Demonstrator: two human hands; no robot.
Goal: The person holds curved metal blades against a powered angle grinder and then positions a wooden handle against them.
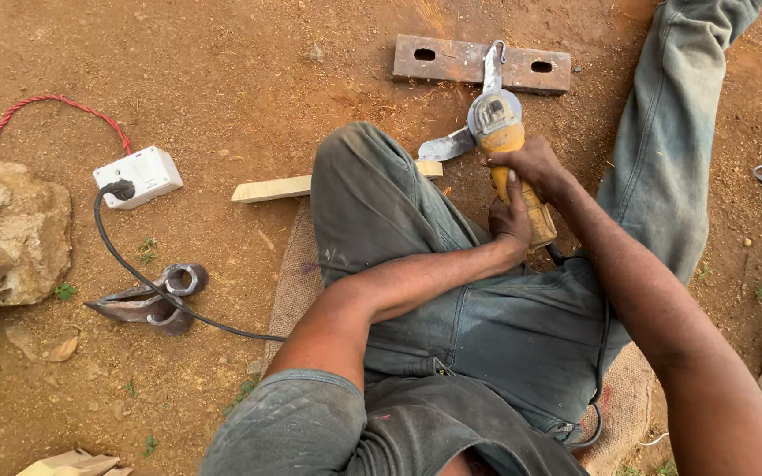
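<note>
Evidently for steadiness, the yellow angle grinder [506, 150] is clasped by both hands, left hand [511, 225] and right hand [533, 165] wrapped tight, its disc at twelve o'clock over a curved blade [448, 146] against a slotted steel plate [451, 60].

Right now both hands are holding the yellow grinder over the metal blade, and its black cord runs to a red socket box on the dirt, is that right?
Not quite: the socket box is white; the red thing beside it is a twisted cord. The head view shows this. The rest holds: the left hand and right hand grip the yellow grinder over the blade.

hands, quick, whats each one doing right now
Left hand: shut on the yellow angle grinder, low on its body.
Right hand: shut on the same grinder, higher up.
</note>
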